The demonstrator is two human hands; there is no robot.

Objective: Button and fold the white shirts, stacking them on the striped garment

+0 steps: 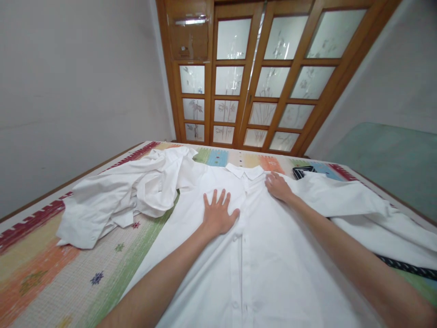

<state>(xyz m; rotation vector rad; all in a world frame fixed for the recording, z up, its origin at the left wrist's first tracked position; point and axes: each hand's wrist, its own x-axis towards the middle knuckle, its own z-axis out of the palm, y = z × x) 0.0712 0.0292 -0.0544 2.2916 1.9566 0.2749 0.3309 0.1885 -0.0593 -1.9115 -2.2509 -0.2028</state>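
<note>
A white button-up shirt (pixel 273 255) lies spread front side up, its collar (pixel 246 171) at the far end and its button strip running down the middle. My left hand (pixel 219 214) rests flat on the chest, fingers spread. Beside the collar, the curled fingers of my right hand (pixel 277 186) grip the shirt at the shoulder. Crumpled white fabric with a cuff (pixel 80 234) lies to the left; whether it is all the shirt's sleeve I cannot tell. The other sleeve (pixel 348 196) stretches out to the right.
Under the shirt is a colourful striped cloth (pixel 112 269) with small star patterns. A folded black-and-white striped item (pixel 303 171) lies beyond the right shoulder. A dark patterned strip (pixel 408 267) shows beneath the right sleeve. Wooden doors with glass panes (pixel 228 79) stand behind.
</note>
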